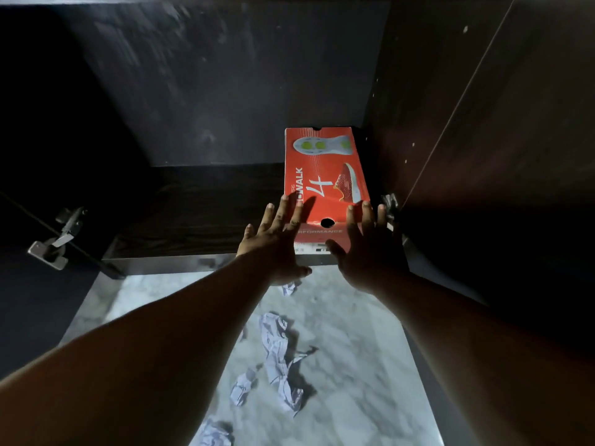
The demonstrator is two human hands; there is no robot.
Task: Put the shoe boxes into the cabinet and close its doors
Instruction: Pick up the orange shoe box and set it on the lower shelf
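**Two flat hands at the near end of a red shoe box inside a dark cabinet**

A person is reaching forward with both bare arms toward a red shoe box (325, 175) that is lying flat on the bottom shelf of an open cabinet (199, 217). The box is sitting just ahead of the hands, tucked against the cabinet's right inner wall, with its far end close to the back panel and its near end about level with the shelf's front edge.

The left hand (273, 243) is spreading its fingers straight over the box's near left corner. The right hand (367, 246) is doing the same at the near right corner. Both are released and flat, gripping nothing; whether the palms are actually pressing the cardboard cannot be told.

Below the forearms, crumpled paper (280, 355) is lying on a pale marble floor (354, 365). A metal hinge (58, 236) is showing well to the left of the left hand, and another is glinting just beyond the right fingertips.

Likely risks: an uneven push could be skewing the box against the side wall, and a box left protruding over the shelf edge could be stopping the doors from shutting
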